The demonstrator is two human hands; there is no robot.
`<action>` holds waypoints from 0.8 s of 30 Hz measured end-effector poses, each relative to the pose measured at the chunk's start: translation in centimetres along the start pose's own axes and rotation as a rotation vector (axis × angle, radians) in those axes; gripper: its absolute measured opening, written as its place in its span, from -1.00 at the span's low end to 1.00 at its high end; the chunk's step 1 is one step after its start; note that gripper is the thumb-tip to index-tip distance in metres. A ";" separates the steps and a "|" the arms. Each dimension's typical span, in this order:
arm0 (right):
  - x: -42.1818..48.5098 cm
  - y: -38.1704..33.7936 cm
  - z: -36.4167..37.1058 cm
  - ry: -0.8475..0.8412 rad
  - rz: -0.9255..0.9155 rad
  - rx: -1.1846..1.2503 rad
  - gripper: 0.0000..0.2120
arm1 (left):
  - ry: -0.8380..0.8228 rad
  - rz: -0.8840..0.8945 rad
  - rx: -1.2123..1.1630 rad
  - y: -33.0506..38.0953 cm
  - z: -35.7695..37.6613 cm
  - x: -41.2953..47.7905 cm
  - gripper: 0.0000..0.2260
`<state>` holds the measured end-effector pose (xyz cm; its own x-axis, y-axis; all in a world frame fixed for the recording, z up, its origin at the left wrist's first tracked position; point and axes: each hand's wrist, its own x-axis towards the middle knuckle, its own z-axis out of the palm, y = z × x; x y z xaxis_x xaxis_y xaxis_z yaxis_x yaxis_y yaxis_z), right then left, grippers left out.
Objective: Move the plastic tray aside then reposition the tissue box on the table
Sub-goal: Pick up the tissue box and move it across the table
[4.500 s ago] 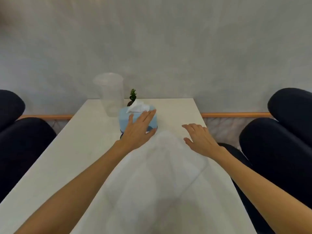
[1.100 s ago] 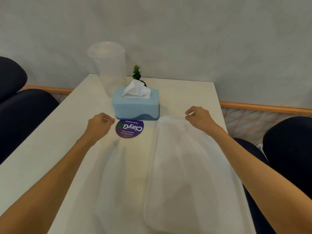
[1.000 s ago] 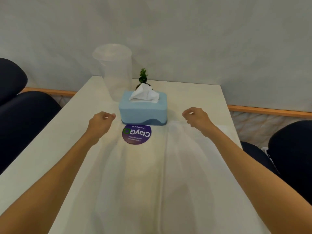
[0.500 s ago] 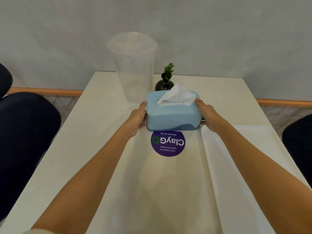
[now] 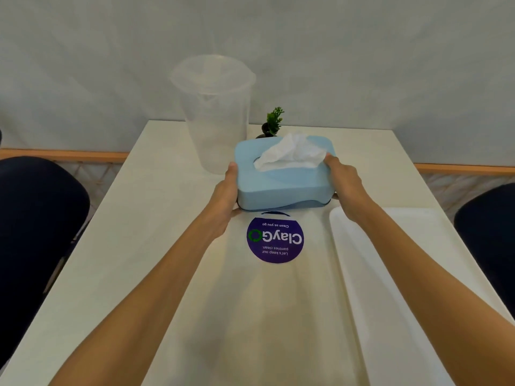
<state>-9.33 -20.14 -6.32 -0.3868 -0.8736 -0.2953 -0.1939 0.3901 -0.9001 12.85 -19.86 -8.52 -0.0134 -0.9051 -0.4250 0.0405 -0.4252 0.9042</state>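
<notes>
Tissue box (image 5: 281, 179) crosswise between 2 hands.

A clear lidded cup (image 5: 214, 112) is standing upright at the far end of the table (image 5: 145, 246), a small potted plant (image 5: 271, 125) just beside it. A purple round sticker (image 5: 275, 237) is lying flat mid-table. Dark chairs (image 5: 33, 232) are flanking both sides.

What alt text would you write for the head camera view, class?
Two bare hands, left hand and right hand, grip the ends of a blue tissue box on a white table. A white tray lies to the right, a purple sticker nearer, a clear cup behind.
</notes>
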 end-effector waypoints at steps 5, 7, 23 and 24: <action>0.0 -0.9 -3.8 0.023 -0.017 0.032 -0.60 | -0.018 0.040 0.009 1.1 3.1 -0.3 -0.69; 0.3 -1.0 -5.8 0.033 -0.026 0.035 -0.58 | -0.014 0.031 0.012 1.6 5.0 -0.4 -0.68; 10.3 3.1 -18.8 -0.021 0.087 0.139 -0.69 | 0.013 0.008 0.084 0.8 22.5 3.3 -0.62; 10.9 3.4 -18.9 -0.027 0.082 0.140 -0.75 | 0.029 0.009 0.100 0.6 23.2 3.9 -0.58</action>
<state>-31.29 -22.88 -6.50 -0.3717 -0.8488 -0.3761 -0.0341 0.4173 -0.9081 -10.37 -23.78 -8.62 0.0154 -0.9088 -0.4170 -0.0590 -0.4171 0.9069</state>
